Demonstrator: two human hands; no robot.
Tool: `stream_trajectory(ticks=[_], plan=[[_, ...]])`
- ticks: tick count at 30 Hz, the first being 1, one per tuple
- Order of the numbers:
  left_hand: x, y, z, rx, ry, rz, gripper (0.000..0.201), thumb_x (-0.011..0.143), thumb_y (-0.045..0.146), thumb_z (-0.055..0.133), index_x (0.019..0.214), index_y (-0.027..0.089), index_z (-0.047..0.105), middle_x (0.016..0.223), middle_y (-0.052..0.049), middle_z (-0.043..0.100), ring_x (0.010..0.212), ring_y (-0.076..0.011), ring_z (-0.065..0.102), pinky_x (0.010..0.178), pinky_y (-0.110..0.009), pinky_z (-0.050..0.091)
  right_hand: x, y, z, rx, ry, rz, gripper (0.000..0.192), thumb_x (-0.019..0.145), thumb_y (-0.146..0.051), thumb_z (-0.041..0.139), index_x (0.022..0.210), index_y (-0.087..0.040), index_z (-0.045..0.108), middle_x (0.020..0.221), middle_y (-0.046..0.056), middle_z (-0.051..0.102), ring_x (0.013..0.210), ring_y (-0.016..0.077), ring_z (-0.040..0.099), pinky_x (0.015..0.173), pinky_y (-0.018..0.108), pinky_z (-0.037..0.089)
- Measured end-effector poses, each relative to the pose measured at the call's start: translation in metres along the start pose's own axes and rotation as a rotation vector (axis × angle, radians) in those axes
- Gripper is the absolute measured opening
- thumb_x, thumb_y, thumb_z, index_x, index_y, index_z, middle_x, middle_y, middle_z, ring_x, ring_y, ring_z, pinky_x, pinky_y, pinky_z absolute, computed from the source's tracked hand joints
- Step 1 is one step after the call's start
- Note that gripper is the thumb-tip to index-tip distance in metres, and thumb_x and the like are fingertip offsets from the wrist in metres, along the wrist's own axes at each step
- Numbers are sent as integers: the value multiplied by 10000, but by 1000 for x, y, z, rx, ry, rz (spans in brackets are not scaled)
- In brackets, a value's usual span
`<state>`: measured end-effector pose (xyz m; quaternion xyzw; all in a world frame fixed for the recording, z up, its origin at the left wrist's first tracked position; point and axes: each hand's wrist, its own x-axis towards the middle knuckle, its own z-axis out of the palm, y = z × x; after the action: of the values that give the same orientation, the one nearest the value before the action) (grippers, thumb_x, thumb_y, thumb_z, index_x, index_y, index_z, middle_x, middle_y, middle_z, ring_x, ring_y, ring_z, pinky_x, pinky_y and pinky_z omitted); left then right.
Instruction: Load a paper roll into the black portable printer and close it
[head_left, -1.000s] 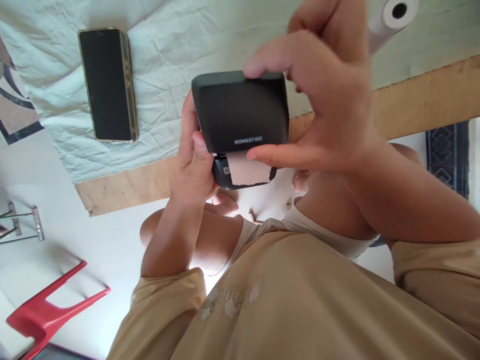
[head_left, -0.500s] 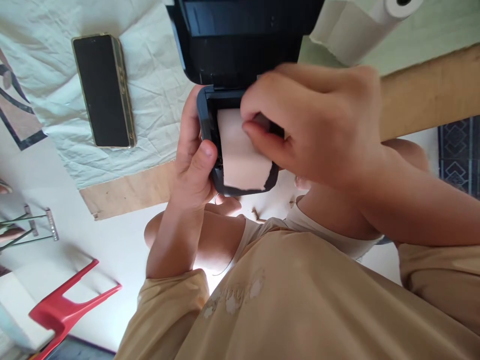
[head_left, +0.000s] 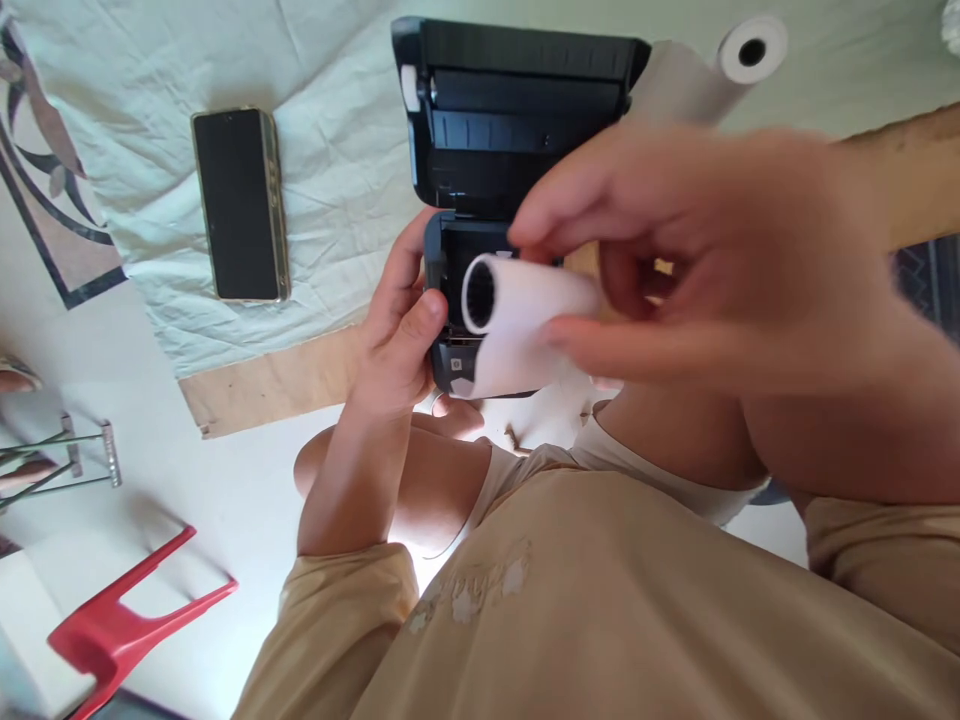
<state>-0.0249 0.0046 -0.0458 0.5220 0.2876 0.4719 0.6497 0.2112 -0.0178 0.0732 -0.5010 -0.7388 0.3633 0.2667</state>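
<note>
White paper roll (head_left: 529,310) pinched over open black printer (head_left: 437,245)

Printer is my reference. On my remote head view, right hand (head_left: 720,260) is at printer's right, blurred: thumb on the near face of the roll, forefinger at its top, gap only about roll-wide. I can't tell what the other fingers do. Roll sits above printer's bay, ahead of those fingertips; its left end, with dark hollow core, pokes clear of the grip and faces printer's left, right end runs in toward the palm. Loose paper flap (head_left: 506,368) hangs over printer's near edge. Left hand (head_left: 401,330) is closed around printer's left side, thumb on rim. Lid (head_left: 491,130) stands open on printer's far side. Phone (head_left: 238,205) well left of printer, on cloth (head_left: 330,110); second roll (head_left: 705,90) beyond printer's right.
</note>
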Motion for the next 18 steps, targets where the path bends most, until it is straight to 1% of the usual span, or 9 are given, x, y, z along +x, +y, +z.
stream_trajectory(ticks=[3, 5, 6, 7, 9, 10, 11, 14, 18], plan=[[-1, -1, 4, -5, 6, 48, 604, 919, 660, 630, 1431, 340, 639, 1238, -37, 762, 935, -128, 722, 821, -271, 625, -6, 15, -21, 333, 172, -4, 465, 939, -569, 619, 1229, -214, 694, 1210, -11, 697, 859, -22, 627, 712, 156, 457], [-2, 1, 6, 3, 38, 37, 600, 912, 651, 621, 1413, 321, 656, 1245, -55, 772, 950, -151, 745, 789, -283, 641, -5, 34, -32, 363, 420, 0, 539, 989, -652, 459, 1118, -183, 690, 1137, 25, 657, 957, -6, 633, 828, 164, 503], [-3, 1, 7, 4, 67, 24, 588, 921, 632, 601, 1415, 317, 652, 1254, -63, 773, 956, -161, 756, 762, -287, 644, -2, 46, -35, 402, 429, 64, 510, 996, -609, 417, 1116, -167, 641, 1136, 39, 626, 947, -16, 608, 844, 159, 504], [-4, 2, 8, 0, 104, 13, 562, 933, 607, 579, 1410, 318, 650, 1251, -67, 775, 955, -167, 763, 734, -286, 642, 1, 57, -37, 414, 376, 114, 486, 999, -538, 335, 1118, -145, 595, 1068, 64, 604, 840, -11, 575, 751, 169, 473], [-5, 3, 10, -14, 160, 7, 511, 943, 570, 563, 1383, 327, 654, 1246, -59, 778, 968, -169, 771, 732, -287, 647, 7, 75, -35, 427, 453, 129, 541, 964, -425, 44, 1106, -147, 487, 902, 81, 498, 700, 29, 499, 548, 185, 328], [-5, 3, 11, -23, 186, 19, 503, 935, 575, 572, 1367, 334, 660, 1244, -48, 779, 974, -166, 772, 765, -298, 661, 9, 81, -32, 428, 485, 139, 457, 946, -413, 106, 1118, -156, 444, 866, 74, 454, 691, 45, 499, 503, 185, 279], [-5, 4, 12, -32, 208, 31, 503, 924, 584, 587, 1355, 336, 668, 1248, -39, 777, 990, -167, 773, 826, -320, 681, 11, 85, -27, 441, 547, 164, 369, 891, -410, 328, 1165, -178, 413, 883, 52, 455, 669, 32, 485, 488, 180, 272], [-3, 7, 16, -46, 231, 20, 480, 905, 553, 630, 1320, 319, 694, 1254, -25, 775, 1049, -179, 765, 1053, -392, 685, 9, 81, -11, 345, 691, -19, 474, 796, -496, 570, 1116, -187, 409, 953, 23, 497, 602, -30, 374, 477, 162, 248], [0, 13, 20, -73, 235, -30, 448, 927, 553, 632, 1298, 308, 681, 1258, -2, 773, 1099, -169, 722, 1109, -382, 634, 6, 62, 1, -118, 567, -197, 502, 961, -633, 511, 1130, -162, 549, 1161, 48, 596, 924, 0, 570, 902, 200, 527]])
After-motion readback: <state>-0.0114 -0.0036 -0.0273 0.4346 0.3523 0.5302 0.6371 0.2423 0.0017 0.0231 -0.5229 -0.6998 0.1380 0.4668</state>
